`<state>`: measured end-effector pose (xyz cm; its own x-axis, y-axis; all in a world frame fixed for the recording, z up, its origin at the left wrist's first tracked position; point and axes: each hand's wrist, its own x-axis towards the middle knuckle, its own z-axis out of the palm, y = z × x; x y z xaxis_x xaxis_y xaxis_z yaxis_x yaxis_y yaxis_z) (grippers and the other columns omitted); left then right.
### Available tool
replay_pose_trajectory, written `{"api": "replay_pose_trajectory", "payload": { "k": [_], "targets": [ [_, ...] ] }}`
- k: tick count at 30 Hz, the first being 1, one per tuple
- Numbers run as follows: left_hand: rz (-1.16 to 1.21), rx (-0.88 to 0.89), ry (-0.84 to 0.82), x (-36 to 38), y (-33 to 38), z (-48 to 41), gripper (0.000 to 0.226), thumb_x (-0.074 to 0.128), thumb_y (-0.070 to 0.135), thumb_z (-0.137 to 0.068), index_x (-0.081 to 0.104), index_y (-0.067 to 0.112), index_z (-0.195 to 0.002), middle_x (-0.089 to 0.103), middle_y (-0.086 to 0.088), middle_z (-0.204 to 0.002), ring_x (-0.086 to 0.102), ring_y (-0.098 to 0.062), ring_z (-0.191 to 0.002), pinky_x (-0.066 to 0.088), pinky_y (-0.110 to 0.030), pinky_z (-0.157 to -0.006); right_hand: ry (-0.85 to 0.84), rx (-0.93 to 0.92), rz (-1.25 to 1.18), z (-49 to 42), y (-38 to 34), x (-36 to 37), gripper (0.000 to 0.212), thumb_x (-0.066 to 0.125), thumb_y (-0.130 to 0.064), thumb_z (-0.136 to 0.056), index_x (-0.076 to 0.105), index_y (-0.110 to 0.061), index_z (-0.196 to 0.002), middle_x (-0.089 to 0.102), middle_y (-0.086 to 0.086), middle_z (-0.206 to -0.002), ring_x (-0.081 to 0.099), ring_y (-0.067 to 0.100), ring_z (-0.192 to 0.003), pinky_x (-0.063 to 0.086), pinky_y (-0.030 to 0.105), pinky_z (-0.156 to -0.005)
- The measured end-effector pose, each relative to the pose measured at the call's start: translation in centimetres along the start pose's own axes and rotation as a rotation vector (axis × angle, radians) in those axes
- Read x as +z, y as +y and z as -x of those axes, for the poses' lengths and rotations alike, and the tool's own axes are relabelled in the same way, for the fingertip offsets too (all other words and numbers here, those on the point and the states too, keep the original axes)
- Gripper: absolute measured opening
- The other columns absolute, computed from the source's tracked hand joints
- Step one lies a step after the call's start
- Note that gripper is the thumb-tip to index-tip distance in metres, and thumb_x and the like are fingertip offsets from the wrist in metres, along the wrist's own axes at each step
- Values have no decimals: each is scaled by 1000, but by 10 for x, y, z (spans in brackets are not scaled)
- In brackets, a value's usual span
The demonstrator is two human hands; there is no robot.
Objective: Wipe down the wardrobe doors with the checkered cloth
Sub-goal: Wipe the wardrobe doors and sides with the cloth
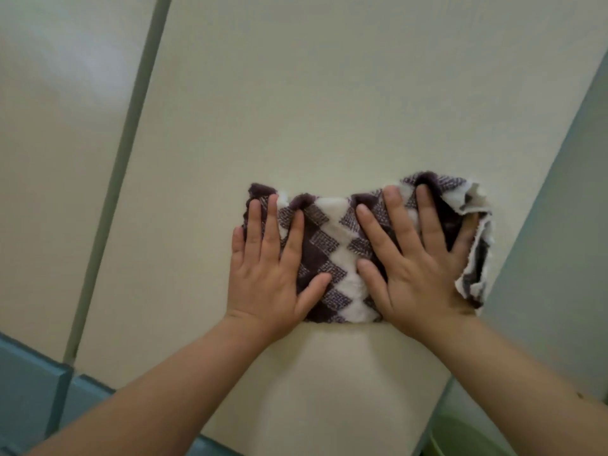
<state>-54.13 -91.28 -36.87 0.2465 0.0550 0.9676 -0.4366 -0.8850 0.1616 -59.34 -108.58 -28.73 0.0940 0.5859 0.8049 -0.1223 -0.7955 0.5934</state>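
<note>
Left hand (266,274) and right hand (418,274) flat, fingers spread, pressing purple-and-white checkered terry cloth (332,255) against glossy cream wardrobe door (312,93), teal trim (29,373) below

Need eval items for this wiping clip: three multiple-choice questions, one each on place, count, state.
1. Where is the cloth?
A. on the door right of the gap
B. on the door left of the gap
C. on the floor

2. How many hands touch it?
A. none
B. one
C. two

3. The fingers are:
A. curled into fists
B. straight, pressing flat
C. pinching one corner

Key:
1 A, the cloth lies right of the gap.
2 C, the left hand and right hand both rest on it.
3 B, all lie flat on the cloth.
</note>
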Motion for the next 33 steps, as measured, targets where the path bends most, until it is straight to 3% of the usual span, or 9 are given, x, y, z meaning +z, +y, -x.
{"api": "replay_pose_trajectory", "payload": {
  "k": [3, 7, 11, 15, 22, 33],
  "targets": [
    [-3, 23, 0, -12, -14, -38, 78, 12, 66, -89, 9, 15, -148, 10, -18, -152, 4, -34, -141, 2, -45, -113, 26, 67, -26, -36, 1, 5, 53, 32, -48, -92, 33, -28, -141, 29, 5, -149, 21, 32, -137, -4, 57, -106],
    [-11, 80, 16, -18, -26, -53, 77, 13, 64, -90, 8, 14, -148, 9, -16, -152, 5, -34, -141, 4, -45, -113, 9, 131, -26, -50, -5, 2, 55, 35, -48, -90, 34, -28, -141, 27, 6, -149, 19, 32, -138, -9, 52, -109],
    [-23, 77, 41, -14, -30, -36, 70, 12, 63, -90, 2, 25, -148, 5, -13, -154, 3, -31, -142, 3, -45, -113, -44, 273, 54, -31, -23, -1, 58, 30, -54, -92, 31, -28, -143, 26, 7, -151, 19, 32, -139, 2, 63, -105],
    [-44, 181, 16, -9, -38, -3, 68, 16, 63, -90, 6, 28, -148, -3, -14, -156, 2, -35, -142, 5, -48, -113, -109, 341, 61, 21, -52, -5, 58, 28, -54, -93, 28, -28, -144, 24, 5, -153, 19, 32, -139, 3, 67, -104],
    [-87, 391, -49, 0, -60, 60, 69, 23, 61, -89, 11, 27, -148, 1, -13, -156, 5, -36, -142, 4, -47, -114, -268, 400, 72, 101, -112, -11, 56, 20, -53, -94, 19, -33, -146, 5, 2, -157, 5, 26, -144, 4, 66, -104],
    [-103, 348, -118, 4, -81, 108, 70, 22, 61, -90, 8, 26, -149, -5, -12, -156, 1, -35, -142, 7, -50, -112, -327, 330, -14, 125, -140, -16, 59, 16, -53, -95, 7, -30, -149, -6, 1, -157, -3, 25, -144, -5, 61, -107]
  ]
}}
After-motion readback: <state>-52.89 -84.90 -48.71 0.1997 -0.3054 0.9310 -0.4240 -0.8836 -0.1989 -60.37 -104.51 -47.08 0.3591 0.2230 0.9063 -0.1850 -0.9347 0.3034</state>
